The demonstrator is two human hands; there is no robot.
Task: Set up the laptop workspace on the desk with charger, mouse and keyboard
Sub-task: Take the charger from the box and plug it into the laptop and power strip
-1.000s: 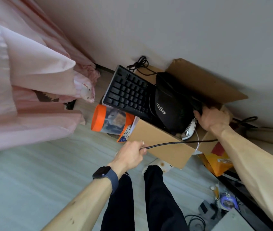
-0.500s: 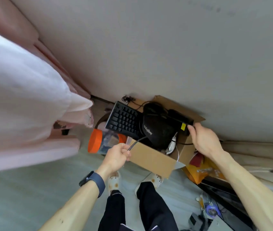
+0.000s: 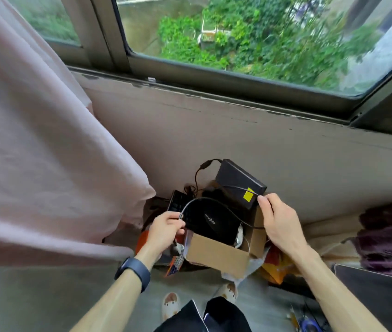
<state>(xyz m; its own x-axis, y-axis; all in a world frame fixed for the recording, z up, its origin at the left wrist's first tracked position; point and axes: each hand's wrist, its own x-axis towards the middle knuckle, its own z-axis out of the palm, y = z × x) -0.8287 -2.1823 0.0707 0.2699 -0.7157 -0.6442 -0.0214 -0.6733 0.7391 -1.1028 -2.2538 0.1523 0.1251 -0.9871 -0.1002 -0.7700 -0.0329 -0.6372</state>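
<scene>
1. Daylight comes through a wide window (image 3: 238,32) with green plants outside; under it is a grey wall (image 3: 238,135), and a pink curtain (image 3: 34,140) hangs at the left.
2. On the floor (image 3: 46,295), close against the wall, stands an open cardboard box (image 3: 214,252).
3. The black charger brick (image 3: 238,182), with a yellow label, is held in the air above the back of the box.
4. The right hand (image 3: 278,224) has its grip on the near end of the brick, fingers curled around it.
5. The thin black cable (image 3: 214,204) makes an arc from one hand to the other over the box.
6. The left hand (image 3: 166,230), with a dark watch (image 3: 134,271) on the wrist, has a narrow grip: it pinches the cable.
7. The keyboard (image 3: 177,202) stands tilted at the left side of the box, partly hidden.
8. A black cap (image 3: 211,224) with white letters fills the middle of the box.
9. A purple blanket (image 3: 388,236) lies at the right
</scene>
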